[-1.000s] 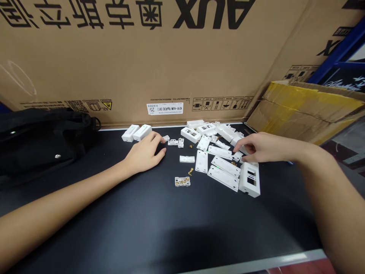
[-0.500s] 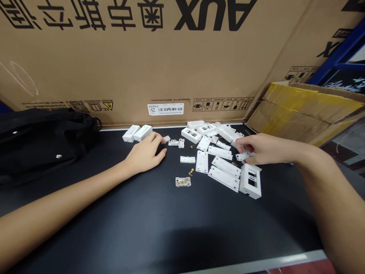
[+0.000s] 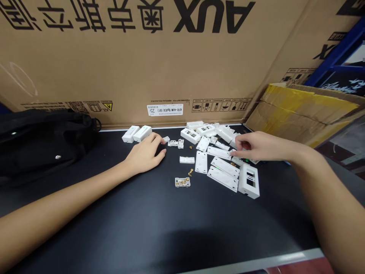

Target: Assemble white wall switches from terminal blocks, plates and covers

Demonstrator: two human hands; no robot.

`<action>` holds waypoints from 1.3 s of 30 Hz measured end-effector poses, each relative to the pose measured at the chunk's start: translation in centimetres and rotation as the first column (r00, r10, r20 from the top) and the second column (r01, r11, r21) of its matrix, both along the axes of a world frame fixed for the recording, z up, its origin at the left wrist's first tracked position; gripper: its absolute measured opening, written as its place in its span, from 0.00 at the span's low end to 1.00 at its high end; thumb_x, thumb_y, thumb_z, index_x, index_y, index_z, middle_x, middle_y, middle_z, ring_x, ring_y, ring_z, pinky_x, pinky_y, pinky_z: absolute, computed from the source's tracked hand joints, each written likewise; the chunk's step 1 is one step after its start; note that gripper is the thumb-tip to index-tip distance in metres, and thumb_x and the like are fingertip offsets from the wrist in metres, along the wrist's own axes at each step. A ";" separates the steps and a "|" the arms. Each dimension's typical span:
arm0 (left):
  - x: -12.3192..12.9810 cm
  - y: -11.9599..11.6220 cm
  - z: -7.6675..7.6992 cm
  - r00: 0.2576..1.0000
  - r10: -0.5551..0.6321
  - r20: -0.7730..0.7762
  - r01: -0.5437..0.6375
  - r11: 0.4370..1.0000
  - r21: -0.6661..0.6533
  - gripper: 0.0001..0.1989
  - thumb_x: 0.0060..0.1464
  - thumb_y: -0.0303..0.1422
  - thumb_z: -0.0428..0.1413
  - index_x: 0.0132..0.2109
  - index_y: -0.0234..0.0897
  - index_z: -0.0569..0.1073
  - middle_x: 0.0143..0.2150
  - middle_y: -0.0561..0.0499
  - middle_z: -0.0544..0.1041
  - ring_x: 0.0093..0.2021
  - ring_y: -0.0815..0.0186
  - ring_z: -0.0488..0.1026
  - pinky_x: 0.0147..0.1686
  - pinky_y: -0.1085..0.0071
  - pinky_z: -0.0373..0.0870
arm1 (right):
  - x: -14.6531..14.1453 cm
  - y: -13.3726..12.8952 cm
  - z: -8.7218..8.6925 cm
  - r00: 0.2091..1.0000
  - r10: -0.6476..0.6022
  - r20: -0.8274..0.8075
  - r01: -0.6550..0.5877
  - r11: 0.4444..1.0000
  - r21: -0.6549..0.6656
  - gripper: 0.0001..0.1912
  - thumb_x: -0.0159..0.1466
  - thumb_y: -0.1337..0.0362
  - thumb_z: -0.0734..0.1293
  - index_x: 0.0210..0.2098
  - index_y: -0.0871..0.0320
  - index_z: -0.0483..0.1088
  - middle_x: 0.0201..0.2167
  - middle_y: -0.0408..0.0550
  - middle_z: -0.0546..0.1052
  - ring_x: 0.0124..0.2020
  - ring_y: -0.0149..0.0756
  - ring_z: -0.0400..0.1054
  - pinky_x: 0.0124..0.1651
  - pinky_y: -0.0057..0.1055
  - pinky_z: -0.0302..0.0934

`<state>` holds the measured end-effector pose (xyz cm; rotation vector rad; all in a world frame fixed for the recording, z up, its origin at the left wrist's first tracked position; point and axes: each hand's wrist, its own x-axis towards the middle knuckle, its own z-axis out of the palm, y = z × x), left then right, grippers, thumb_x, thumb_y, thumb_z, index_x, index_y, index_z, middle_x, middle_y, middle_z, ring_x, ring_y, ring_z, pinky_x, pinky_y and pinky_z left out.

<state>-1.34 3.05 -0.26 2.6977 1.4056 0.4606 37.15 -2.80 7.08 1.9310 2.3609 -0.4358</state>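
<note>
My left hand rests on the black table, fingers apart and holding nothing, beside two white boxes and a small white part. My right hand is over the right side of a pile of white plastic parts; its thumb and fingers are apart, with nothing seen between them. Under it lies a small white part, partly covered. Several flat white plates lie left of it, and a white frame stands nearer. A white base with brass pieces lies at the front, below a loose brass piece.
A large cardboard box stands along the table's back edge. On the left is a black bag. An open cardboard box with yellow tape stands at the right. The table's front edge shows below.
My right hand has shifted slightly left and its fingers have come off the small white part, which now lies below them. My left hand has stayed in place.
</note>
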 end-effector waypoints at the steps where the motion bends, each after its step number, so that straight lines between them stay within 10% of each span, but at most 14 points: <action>1: 0.0 0.0 0.0 1.000 -0.002 0.001 0.002 1.000 0.001 0.14 0.67 0.42 0.48 0.53 0.41 0.68 0.58 0.46 0.71 0.55 0.53 0.75 0.46 0.54 0.78 | 0.2 0.3 -0.2 1.000 -0.011 -0.015 0.012 0.998 0.066 0.22 0.62 0.41 0.64 0.29 0.54 0.65 0.26 0.45 0.72 0.27 0.36 0.63 0.31 0.34 0.56; 7: 0.0 0.0 0.0 1.000 -0.011 -0.004 0.011 1.000 0.000 0.14 0.68 0.42 0.48 0.53 0.41 0.68 0.58 0.46 0.71 0.54 0.53 0.75 0.45 0.54 0.78 | 1.5 2.6 -2.5 0.999 -0.029 0.045 0.006 0.897 0.442 0.28 0.66 0.42 0.60 0.46 0.60 0.75 0.43 0.62 0.77 0.49 0.56 0.70 0.49 0.45 0.65; 30: 0.0 -0.1 0.0 1.000 -0.002 -0.006 0.002 1.000 0.000 0.13 0.68 0.42 0.47 0.52 0.41 0.68 0.58 0.46 0.72 0.54 0.53 0.76 0.44 0.55 0.78 | 1.0 0.7 -0.6 1.000 -0.029 0.002 0.029 0.999 0.025 0.22 0.64 0.44 0.62 0.26 0.55 0.69 0.28 0.48 0.74 0.30 0.40 0.67 0.34 0.36 0.56; 39: 0.0 0.0 0.0 1.000 0.003 -0.004 -0.003 1.000 -0.007 0.13 0.67 0.42 0.48 0.52 0.42 0.69 0.59 0.46 0.71 0.53 0.52 0.76 0.44 0.55 0.79 | 1.6 0.8 -0.4 0.987 -0.151 0.048 0.149 0.988 0.046 0.19 0.61 0.48 0.65 0.23 0.54 0.62 0.22 0.45 0.70 0.26 0.37 0.64 0.31 0.36 0.55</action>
